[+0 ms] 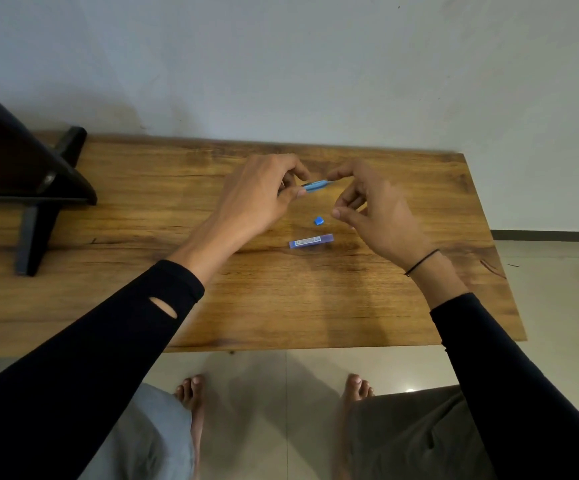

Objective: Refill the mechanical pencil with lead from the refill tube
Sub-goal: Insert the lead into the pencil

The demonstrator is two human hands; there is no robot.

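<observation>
My left hand (263, 192) grips a blue mechanical pencil (317, 185), held roughly level above the wooden table (142, 237); most of its length is hidden inside the fist. My right hand (374, 206) is at the pencil's right end, with forefinger and thumb pinched close to it; whether a lead is between them is too small to tell. A small blue cap (318, 221) lies on the table below the hands. Nearer to me lies the purple lead refill tube (311, 241) with a white label, flat on its side.
A dark wooden stand (31, 188) with black legs occupies the table's left end. The table's back edge meets a pale wall (315, 64). Tiled floor (274, 393) and my bare feet show below the near edge.
</observation>
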